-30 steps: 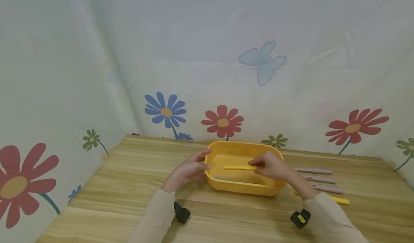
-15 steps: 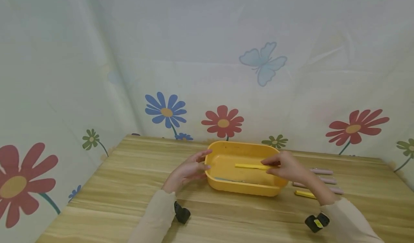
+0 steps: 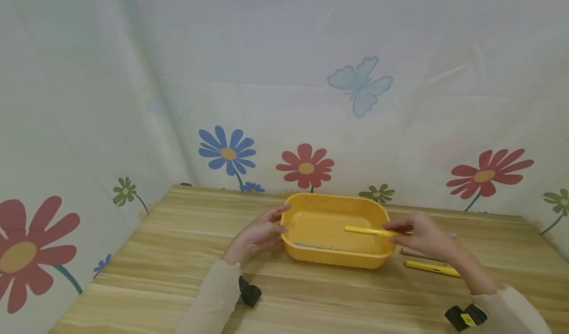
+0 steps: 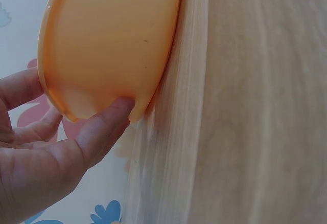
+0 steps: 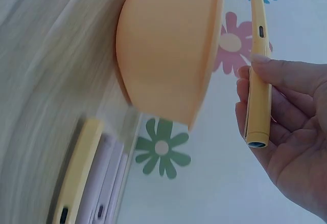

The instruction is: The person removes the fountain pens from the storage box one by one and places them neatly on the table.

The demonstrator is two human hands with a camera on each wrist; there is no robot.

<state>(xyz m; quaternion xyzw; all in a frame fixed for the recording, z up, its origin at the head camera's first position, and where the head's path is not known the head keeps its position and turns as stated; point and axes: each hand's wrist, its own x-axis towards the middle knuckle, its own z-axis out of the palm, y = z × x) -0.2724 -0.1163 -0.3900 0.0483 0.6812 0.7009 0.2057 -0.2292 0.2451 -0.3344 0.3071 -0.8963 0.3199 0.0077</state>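
Nearest you, a black wrist camera [image 3: 250, 291] sits at your left sleeve [image 3: 211, 294], and a second camera [image 3: 464, 317] with a yellow label at your right sleeve [image 3: 511, 309]. On the near right of the wooden table [image 3: 146, 284] lies a loose yellow pen [image 3: 431, 268]; just beyond it are pale purple pens [image 3: 414, 253], partly covered by your right hand [image 3: 422, 235].

To their left is the yellow tray [image 3: 338, 261], upright on the table. Inside, a slender blue-grey item [image 3: 306, 245] lies along the near wall, which hides part of it.

Your left hand [image 3: 258, 232] is spread wide at the tray's left end, fingers touching its rim and outer wall. Your right hand, reaching in from the right, pinches the raised pen [image 3: 366, 230] between thumb and fingers; its left end is over the tray's interior.

Farthest off hangs a pale backdrop [image 3: 266, 102] printed with flowers and a blue butterfly [image 3: 362, 84].
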